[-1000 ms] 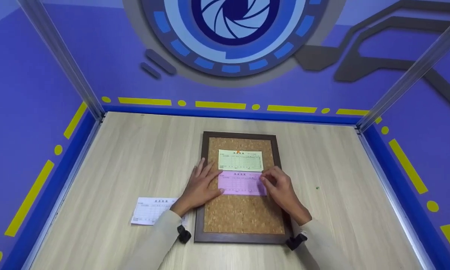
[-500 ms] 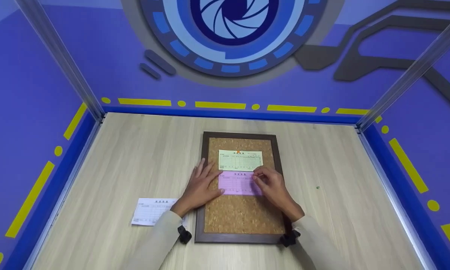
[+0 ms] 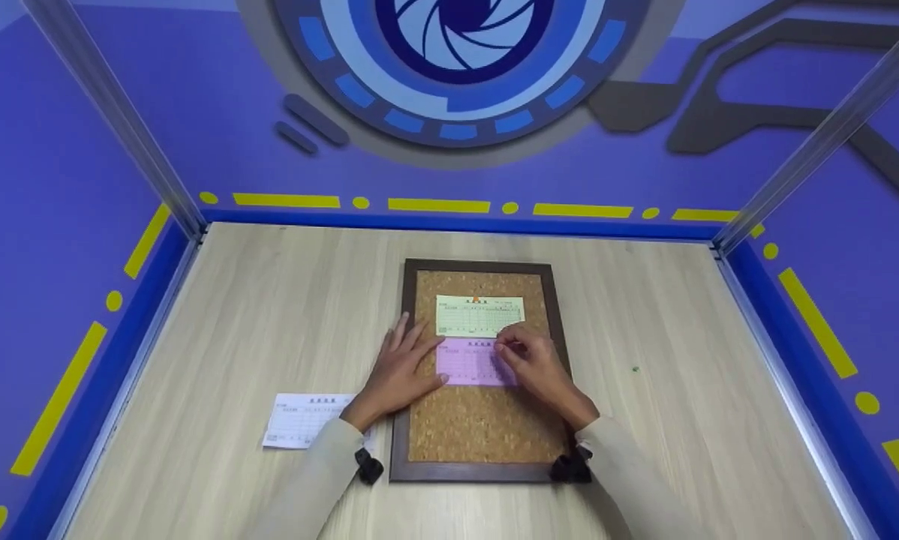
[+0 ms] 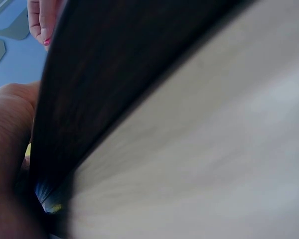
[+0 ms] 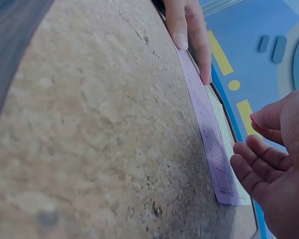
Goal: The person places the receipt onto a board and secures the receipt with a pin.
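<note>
The fingers of my right hand (image 3: 537,365) pinch what looks like a small pink pin (image 5: 251,117) above the right part of the pink slip (image 3: 464,362), while my left hand (image 3: 401,371), fingers loosely spread, steadies its left edge. The slip lies just right of lower centre in the head view, on the corkboard (image 3: 487,427), just below the green slip (image 3: 464,320) with its orange pin (image 3: 476,298). I judge I'm pinning the pink slip, so the next move calls for lining up its top edge and pressing straight down.
</note>
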`<control>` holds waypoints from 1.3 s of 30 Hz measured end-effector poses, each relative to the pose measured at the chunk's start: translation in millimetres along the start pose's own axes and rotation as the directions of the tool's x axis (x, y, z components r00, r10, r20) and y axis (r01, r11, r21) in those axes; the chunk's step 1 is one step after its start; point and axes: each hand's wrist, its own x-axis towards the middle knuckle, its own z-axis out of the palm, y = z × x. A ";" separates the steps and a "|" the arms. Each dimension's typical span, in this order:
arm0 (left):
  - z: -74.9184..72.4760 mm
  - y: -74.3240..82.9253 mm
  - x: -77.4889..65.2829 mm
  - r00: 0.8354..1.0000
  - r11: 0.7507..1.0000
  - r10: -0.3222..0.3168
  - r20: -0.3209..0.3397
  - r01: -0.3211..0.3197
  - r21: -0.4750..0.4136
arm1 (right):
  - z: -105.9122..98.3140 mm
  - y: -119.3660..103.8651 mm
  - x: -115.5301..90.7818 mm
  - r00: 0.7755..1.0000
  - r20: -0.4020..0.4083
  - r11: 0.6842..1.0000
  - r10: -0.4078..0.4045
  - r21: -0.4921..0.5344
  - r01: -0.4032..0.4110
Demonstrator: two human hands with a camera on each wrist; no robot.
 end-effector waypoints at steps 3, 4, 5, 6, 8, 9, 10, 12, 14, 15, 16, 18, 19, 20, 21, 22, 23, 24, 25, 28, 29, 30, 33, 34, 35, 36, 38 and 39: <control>1.7 -3.0 0.0 1.000 1.000 0.002 -0.005 -0.002 0.003 | 1.7 -0.4 2.0 1.000 0.015 1.000 0.006 0.014 -0.006; 2.1 -3.5 0.1 1.000 1.000 0.005 -0.007 -0.005 0.005 | 2.4 -0.4 2.6 1.000 0.019 1.000 0.006 0.016 -0.007; 2.9 -4.6 0.4 1.000 1.000 0.006 -0.008 -0.006 0.010 | 3.1 -0.3 3.1 1.000 0.023 1.000 0.007 0.018 -0.008; 2.9 -4.5 0.6 1.000 1.000 0.009 -0.009 -0.009 0.009 | 3.7 -0.5 3.7 1.000 0.024 1.000 0.008 0.013 -0.008; 2.7 -3.8 0.9 1.000 1.000 0.015 -0.009 -0.015 0.005 | 4.8 -1.2 4.3 1.000 0.024 1.000 0.010 0.002 -0.010; 2.4 -3.3 1.0 1.000 1.000 0.018 -0.009 -0.018 0.002 | 5.4 -1.3 4.6 1.000 0.024 1.000 0.011 -0.003 -0.011; 1.6 -2.3 1.4 1.000 1.000 0.022 -0.009 -0.022 -0.006 | 6.0 -1.5 5.0 1.000 0.023 1.000 0.009 -0.008 -0.009; 0.2 -0.8 1.7 1.000 0.999 0.028 -0.010 -0.028 -0.021 | 7.2 -2.5 5.9 1.000 0.019 1.000 0.006 -0.019 -0.006; -0.1 -0.7 1.7 1.000 0.999 0.027 -0.011 -0.027 -0.026 | 8.6 -2.3 6.6 1.000 0.016 1.000 0.000 -0.025 0.000; 0.8 -2.1 1.9 1.000 0.999 0.027 -0.015 -0.027 -0.026 | 9.1 -2.5 7.0 1.000 0.014 1.000 -0.004 -0.031 0.004; 1.4 -3.1 1.8 1.000 0.999 0.024 -0.017 -0.025 -0.025 | 9.7 -2.3 7.4 1.000 0.012 0.999 -0.009 -0.037 0.010; 1.9 -3.9 1.6 1.000 1.000 0.018 -0.014 -0.018 -0.024 | 10.9 -1.7 8.0 1.000 0.010 0.998 -0.016 -0.052 0.016; 2.3 -4.4 1.6 1.000 1.000 0.014 -0.013 -0.014 -0.018 | 11.3 -1.7 8.2 1.000 0.013 0.998 -0.015 -0.055 0.016; 2.7 -4.7 1.7 1.000 1.000 0.011 -0.010 -0.011 -0.012 | 11.7 -1.9 8.4 1.000 0.015 0.998 -0.013 -0.061 0.014; 2.0 -3.7 1.7 1.000 1.000 0.011 -0.009 -0.012 -0.011 | 12.1 -2.1 8.6 1.000 0.019 0.998 -0.008 -0.064 0.009; 0.6 -1.9 1.6 1.000 1.000 0.007 -0.001 -0.007 -0.006 | 12.7 -1.5 9.0 1.000 0.022 0.998 -0.005 -0.066 0.007; -0.5 -0.3 1.6 1.000 1.000 0.005 0.004 -0.005 0.000 | 13.2 -1.4 9.4 1.000 0.025 0.998 -0.002 -0.067 0.004; -1.6 1.1 1.7 1.000 1.000 0.006 0.006 -0.006 0.006 | 13.8 -1.2 10.0 1.000 0.030 0.998 0.003 -0.061 -0.001; -2.6 2.4 1.5 1.000 1.000 0.002 0.014 -0.002 0.016 | 14.5 -1.1 10.3 0.999 0.033 0.998 0.007 -0.055 -0.006; -4.9 6.2 2.1 1.000 0.999 -0.003 0.024 0.002 0.035 | 15.9 0.6 11.8 0.999 0.033 0.999 0.015 -0.050 -0.013; -5.4 7.0 2.1 1.000 0.999 -0.004 0.026 0.003 0.040 | 16.3 0.5 12.2 0.999 0.035 0.999 0.024 -0.047 -0.022; -5.8 7.5 2.1 1.000 0.999 -0.005 0.027 0.004 0.044 | 16.7 1.0 12.6 0.999 0.036 0.998 0.033 -0.047 -0.031; -5.8 7.7 2.2 1.000 0.999 -0.009 0.028 0.008 0.046 | 17.5 2.1 13.6 0.997 0.040 0.997 0.064 -0.055 -0.061; -5.7 7.6 2.3 1.000 0.999 -0.011 0.029 0.010 0.045 | 17.7 2.3 13.8 0.996 0.042 0.996 0.073 -0.054 -0.071; -5.6 7.4 2.3 0.999 0.999 -0.014 0.031 0.013 0.043 | 17.8 2.8 14.0 0.995 0.045 0.995 0.084 -0.055 -0.082; -5.4 7.2 2.3 0.999 0.999 -0.017 0.032 0.016 0.042 | 17.8 3.0 14.3 0.995 0.047 0.995 0.091 -0.056 -0.088; -5.1 6.7 2.1 0.999 0.999 -0.022 0.032 0.021 0.038 | 17.8 3.8 15.2 0.994 0.056 0.994 0.095 -0.054 -0.092; -4.5 6.0 2.0 0.999 0.999 -0.024 0.030 0.023 0.035 | 17.8 4.2 15.7 0.994 0.062 0.995 0.094 -0.051 -0.091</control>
